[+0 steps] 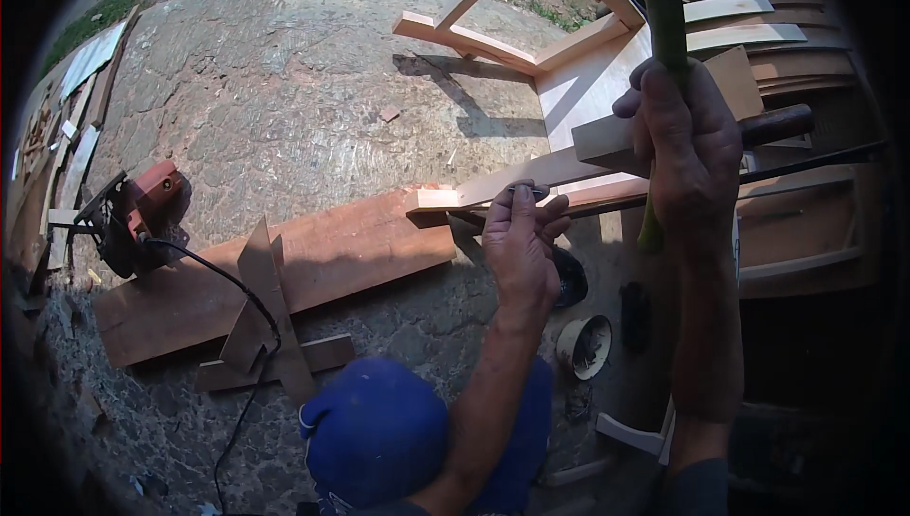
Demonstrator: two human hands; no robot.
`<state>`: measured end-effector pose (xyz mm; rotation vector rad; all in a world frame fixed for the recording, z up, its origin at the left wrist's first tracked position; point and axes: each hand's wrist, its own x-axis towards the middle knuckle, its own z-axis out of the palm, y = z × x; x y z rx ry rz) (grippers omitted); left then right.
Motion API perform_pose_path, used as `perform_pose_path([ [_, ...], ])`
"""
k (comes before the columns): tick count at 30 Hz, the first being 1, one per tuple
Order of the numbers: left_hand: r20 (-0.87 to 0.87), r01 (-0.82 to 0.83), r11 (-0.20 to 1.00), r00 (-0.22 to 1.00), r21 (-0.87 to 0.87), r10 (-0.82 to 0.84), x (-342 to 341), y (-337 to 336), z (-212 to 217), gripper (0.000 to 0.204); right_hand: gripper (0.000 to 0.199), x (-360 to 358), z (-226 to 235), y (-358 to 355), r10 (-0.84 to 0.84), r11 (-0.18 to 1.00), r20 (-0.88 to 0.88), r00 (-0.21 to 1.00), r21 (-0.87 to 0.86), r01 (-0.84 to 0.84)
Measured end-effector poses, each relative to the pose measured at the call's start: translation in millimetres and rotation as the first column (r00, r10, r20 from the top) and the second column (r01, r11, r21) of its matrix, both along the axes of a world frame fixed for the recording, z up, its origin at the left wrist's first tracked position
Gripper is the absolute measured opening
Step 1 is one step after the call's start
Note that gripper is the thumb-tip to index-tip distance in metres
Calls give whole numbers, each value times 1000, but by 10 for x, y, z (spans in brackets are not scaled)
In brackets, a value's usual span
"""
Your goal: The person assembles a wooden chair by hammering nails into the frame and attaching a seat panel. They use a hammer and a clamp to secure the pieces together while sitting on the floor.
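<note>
My left hand (523,255) pinches a small, thin metal piece (529,191) between thumb and finger, too small to name. It is just over the end of a pale wooden leg (531,175). That leg belongs to a chair-like wooden frame (573,47) lying on its side. My right hand (697,142), raised to the right, is closed round a greenish stick-like handle (664,14) whose top leaves the view. A light wooden block (607,140) and a dark brown rounded handle (777,125) show on either side of that hand; whether they join behind it I cannot tell.
A reddish-brown plank (370,251) lies under the leg's end. A red circular saw (142,213) stands at the left, its black cord (256,303) trailing toward me. Curved wooden parts (749,37) are stacked at right. A round container (585,345) and blue cloth (379,431) are near me.
</note>
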<state>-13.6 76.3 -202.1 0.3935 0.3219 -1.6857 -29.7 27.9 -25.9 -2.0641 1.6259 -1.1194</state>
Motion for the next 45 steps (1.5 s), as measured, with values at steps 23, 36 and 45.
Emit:
perform_pose_path([
  [23, -33, 79, 820, 997, 567, -73, 681, 581, 1086, 16, 25, 142, 88, -567, -80, 727, -6, 997, 684, 62],
  [36, -121, 39, 811, 992, 584, 39, -285, -132, 1034, 14, 28, 245, 55, -610, -76, 643, -67, 995, 759, 100],
  [45, 20, 23, 787, 999, 617, -44, -595, -276, 888, 22, 34, 314, 148, -984, 330, 441, -294, 897, 888, 129],
])
